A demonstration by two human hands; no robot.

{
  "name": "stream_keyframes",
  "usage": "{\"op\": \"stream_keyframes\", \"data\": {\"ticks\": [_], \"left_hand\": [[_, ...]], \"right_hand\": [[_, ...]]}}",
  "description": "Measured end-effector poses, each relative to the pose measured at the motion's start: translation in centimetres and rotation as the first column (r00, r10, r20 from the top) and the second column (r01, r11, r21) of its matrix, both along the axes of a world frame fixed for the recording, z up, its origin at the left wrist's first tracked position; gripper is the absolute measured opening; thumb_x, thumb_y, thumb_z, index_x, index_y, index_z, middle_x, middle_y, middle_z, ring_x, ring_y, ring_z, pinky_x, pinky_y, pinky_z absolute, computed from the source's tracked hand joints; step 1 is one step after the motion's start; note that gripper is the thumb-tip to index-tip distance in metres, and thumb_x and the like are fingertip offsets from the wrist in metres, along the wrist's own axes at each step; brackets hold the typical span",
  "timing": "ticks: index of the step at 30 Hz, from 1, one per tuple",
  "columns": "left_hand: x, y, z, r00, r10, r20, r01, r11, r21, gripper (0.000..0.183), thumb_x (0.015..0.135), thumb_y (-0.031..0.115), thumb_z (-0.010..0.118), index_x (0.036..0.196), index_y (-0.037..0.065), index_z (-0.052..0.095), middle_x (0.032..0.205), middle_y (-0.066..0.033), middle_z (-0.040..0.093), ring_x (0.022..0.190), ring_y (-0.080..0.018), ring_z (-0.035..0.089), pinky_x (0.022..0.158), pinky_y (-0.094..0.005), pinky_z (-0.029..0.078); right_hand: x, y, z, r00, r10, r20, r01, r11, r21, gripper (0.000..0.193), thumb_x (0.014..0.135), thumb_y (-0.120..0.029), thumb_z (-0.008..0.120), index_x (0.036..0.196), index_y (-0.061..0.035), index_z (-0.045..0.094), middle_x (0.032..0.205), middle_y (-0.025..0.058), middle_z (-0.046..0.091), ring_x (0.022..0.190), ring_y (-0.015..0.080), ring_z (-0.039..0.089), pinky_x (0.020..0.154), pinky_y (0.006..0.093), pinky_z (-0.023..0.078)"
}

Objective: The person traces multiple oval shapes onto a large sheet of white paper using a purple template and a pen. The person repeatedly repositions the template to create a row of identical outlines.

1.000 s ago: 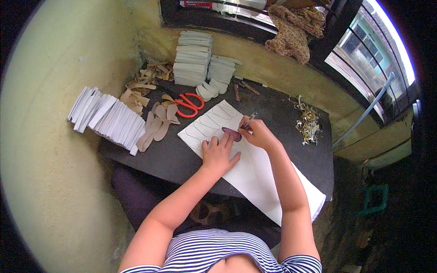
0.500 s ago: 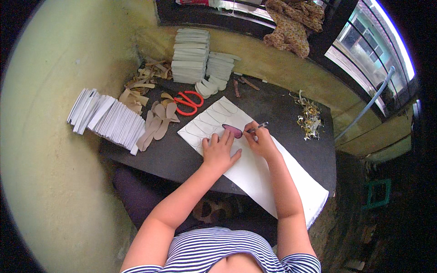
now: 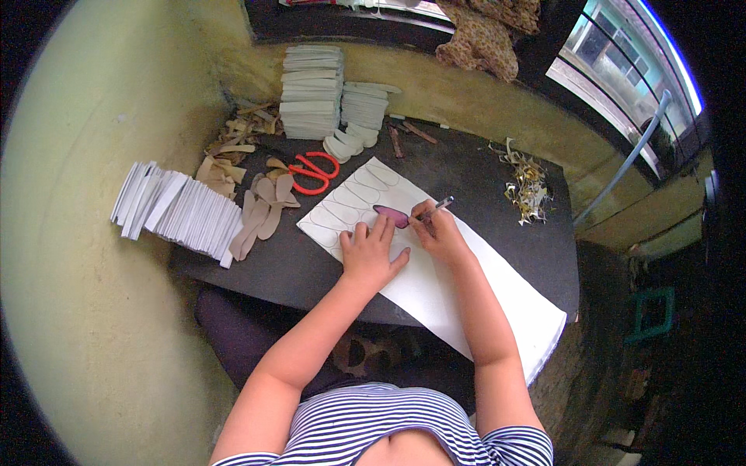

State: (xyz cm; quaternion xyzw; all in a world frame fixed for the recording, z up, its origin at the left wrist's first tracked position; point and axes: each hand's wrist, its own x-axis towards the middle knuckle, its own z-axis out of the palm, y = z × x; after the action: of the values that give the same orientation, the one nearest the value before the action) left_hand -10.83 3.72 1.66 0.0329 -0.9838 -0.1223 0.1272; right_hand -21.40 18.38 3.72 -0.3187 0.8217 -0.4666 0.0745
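A long white sheet (image 3: pixel 497 311) lies slantwise on the dark table, with rows of sole-shaped outlines drawn at its far left end. On it rests a purple sole-shaped template (image 3: pixel 391 213). My left hand (image 3: pixel 368 252) lies with fingers spread, fingertips pressing the template's near edge. Pinched in my right hand (image 3: pixel 439 235) is a pen (image 3: pixel 444 203), held at the template's right end. The pen's tip is hidden by my fingers. Beyond the sheet's far left corner lie scissors with red handles (image 3: pixel 315 172).
Stacks of white cut pieces stand at the back (image 3: pixel 311 93) and left (image 3: pixel 179 210). Beige sole-shaped pieces (image 3: pixel 264 210) lie beside the left stack, with brown scraps (image 3: pixel 233 147) behind. Curled trimmings (image 3: pixel 526 186) sit at the far right. A patterned cloth (image 3: pixel 486 46) hangs by the barred window.
My right hand and the pen have shifted slightly around the template's right end. My left hand stays pressed on the template. The whole view has moved a little.
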Motion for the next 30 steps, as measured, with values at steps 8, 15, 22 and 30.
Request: {"op": "stream_keyframes", "data": {"ticks": [8,15,22,30], "left_hand": [[-0.1,-0.1,-0.2,1.0,-0.004,-0.015,0.004,1.0,-0.017,0.067,0.081,0.053,0.06,0.131,0.008,0.054,0.139,-0.0041,0.049,0.102,-0.0265,0.048,0.082,-0.0477,0.035],[0.0,-0.1,0.0,1.0,-0.009,0.005,0.009,1.0,-0.026,0.068,0.081,0.053,0.059,0.133,0.009,0.053,0.14,-0.0043,0.049,0.103,-0.0267,0.048,0.083,-0.0474,0.035],[0.1,0.0,0.2,1.0,0.003,0.022,-0.003,1.0,-0.025,0.069,0.082,0.054,0.058,0.134,0.009,0.052,0.141,-0.0038,0.047,0.105,-0.0275,0.048,0.085,-0.0486,0.035],[-0.2,-0.4,1.0,0.996,-0.037,0.079,0.035,0.999,0.024,0.067,0.081,0.051,0.061,0.133,0.01,0.052,0.137,-0.0047,0.048,0.106,-0.0278,0.049,0.085,-0.0495,0.036]], "right_hand": [[0.1,-0.2,-0.2,0.999,-0.028,-0.034,0.026,0.998,-0.05,0.008,0.088,-0.003,0.063,0.092,-0.0018,0.056,0.074,0.0139,0.061,0.063,0.0234,0.057,0.06,0.0341,0.046],[0.3,-0.2,0.0,0.995,-0.057,-0.079,0.053,0.997,-0.05,0.007,0.088,-0.003,0.062,0.093,-0.0023,0.056,0.073,0.0134,0.062,0.064,0.0236,0.058,0.061,0.0339,0.046],[0.2,0.0,-0.2,0.998,-0.017,-0.059,0.014,0.999,-0.05,0.008,0.087,-0.003,0.063,0.092,-0.0022,0.057,0.072,0.012,0.062,0.062,0.0187,0.056,0.058,0.0325,0.045],[-0.4,0.0,-0.7,0.989,-0.062,-0.136,0.051,0.995,-0.082,0.009,0.086,-0.003,0.065,0.091,-0.0025,0.057,0.069,0.0095,0.057,0.06,0.0145,0.052,0.054,0.0299,0.042]]}}
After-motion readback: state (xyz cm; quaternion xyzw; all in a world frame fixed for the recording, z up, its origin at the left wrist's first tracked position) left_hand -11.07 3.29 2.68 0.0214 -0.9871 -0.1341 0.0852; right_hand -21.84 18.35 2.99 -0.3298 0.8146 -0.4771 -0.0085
